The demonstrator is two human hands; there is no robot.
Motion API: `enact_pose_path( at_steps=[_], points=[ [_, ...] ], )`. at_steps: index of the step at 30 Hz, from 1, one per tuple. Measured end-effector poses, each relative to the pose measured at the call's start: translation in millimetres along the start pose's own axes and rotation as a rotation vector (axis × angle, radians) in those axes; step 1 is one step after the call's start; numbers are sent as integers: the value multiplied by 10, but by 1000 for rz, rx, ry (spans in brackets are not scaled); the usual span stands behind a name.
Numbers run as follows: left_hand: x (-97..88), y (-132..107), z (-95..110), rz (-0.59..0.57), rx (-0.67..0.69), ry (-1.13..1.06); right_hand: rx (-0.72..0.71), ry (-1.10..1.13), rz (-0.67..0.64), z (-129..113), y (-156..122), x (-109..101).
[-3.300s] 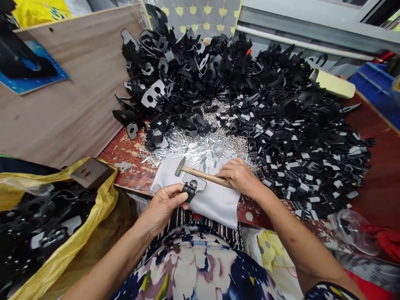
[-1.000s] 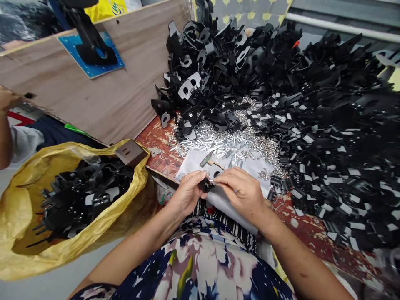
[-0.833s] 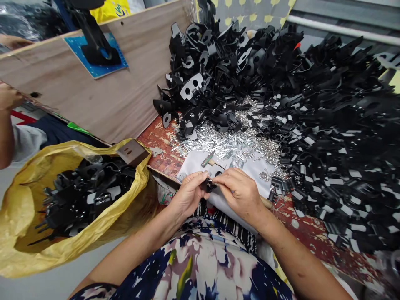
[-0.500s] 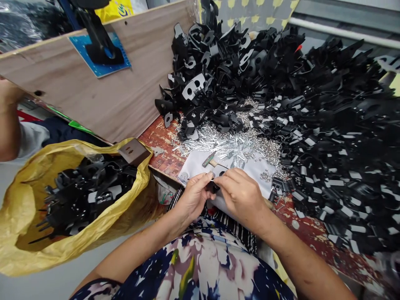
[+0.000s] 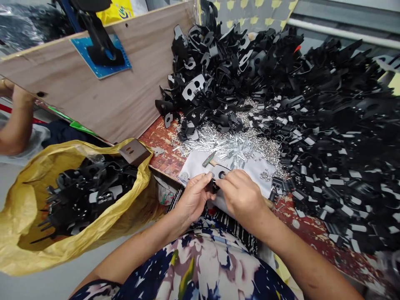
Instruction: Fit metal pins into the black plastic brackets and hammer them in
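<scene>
My left hand (image 5: pixel 196 196) grips a small black plastic claw clip (image 5: pixel 213 186) between thumb and fingers, low in front of my body. My right hand (image 5: pixel 242 192) closes on the clip's other side, its thumb and forefinger pinched together. A round hole shows in the black plastic just above the fingertips. Most of the clip is hidden by my hands. Beyond them, a small hammer-like tool (image 5: pixel 209 160) with a greenish head lies on a grey cloth (image 5: pixel 192 162). Loose silvery pins (image 5: pixel 203 146) and small metal springs (image 5: pixel 268 150) are heaped behind it.
Black clip parts (image 5: pixel 265 71) are piled across the back and right of the worn red table (image 5: pixel 165 154). An open yellow sack (image 5: pixel 137 200) of black clips stands left. A wooden board (image 5: pixel 134 79) rises behind it; another person's arm (image 5: pixel 18 112) shows at far left.
My right fingertips have shifted slightly right, so more of the black clip and its round hole shows. My left hand is nearly still. The other person's arm has moved further into view.
</scene>
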State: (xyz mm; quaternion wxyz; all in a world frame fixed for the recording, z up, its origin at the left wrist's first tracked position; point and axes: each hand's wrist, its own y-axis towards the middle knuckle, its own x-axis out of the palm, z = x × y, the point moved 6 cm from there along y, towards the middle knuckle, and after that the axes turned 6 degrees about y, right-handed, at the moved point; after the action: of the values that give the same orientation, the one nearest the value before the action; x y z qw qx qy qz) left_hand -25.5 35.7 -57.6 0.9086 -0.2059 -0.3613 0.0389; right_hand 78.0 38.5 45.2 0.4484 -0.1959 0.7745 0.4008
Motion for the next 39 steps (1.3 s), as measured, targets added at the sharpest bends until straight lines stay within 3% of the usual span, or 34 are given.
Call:
enact_pose_path(
  at_steps=[3,6,9,13,17,24,27,31,39],
  points=[
    [43,-22,35,61,52,26,-143,-197,28,-237,27,28],
    [36,-20,44,132,85,28,-195,-267,64,-347,39,90],
    [-19,-2,56,180,125,72,-199,-234,66,-288,36,133],
    [-52,18,76,193,170,178,-97,-117,30,-131,47,153],
    [-24,46,63,205,191,122,-156,-257,143,-203,23,157],
    [-8,143,2,80,72,43,91,191,170,204,-94,23],
    [11,133,-13,36,3,19,120,158,100,244,-124,9],
    [67,83,-27,13,-22,46,174,108,-47,213,-151,138],
    [133,31,-55,-56,13,85,201,164,-12,217,-208,226]
  ],
)
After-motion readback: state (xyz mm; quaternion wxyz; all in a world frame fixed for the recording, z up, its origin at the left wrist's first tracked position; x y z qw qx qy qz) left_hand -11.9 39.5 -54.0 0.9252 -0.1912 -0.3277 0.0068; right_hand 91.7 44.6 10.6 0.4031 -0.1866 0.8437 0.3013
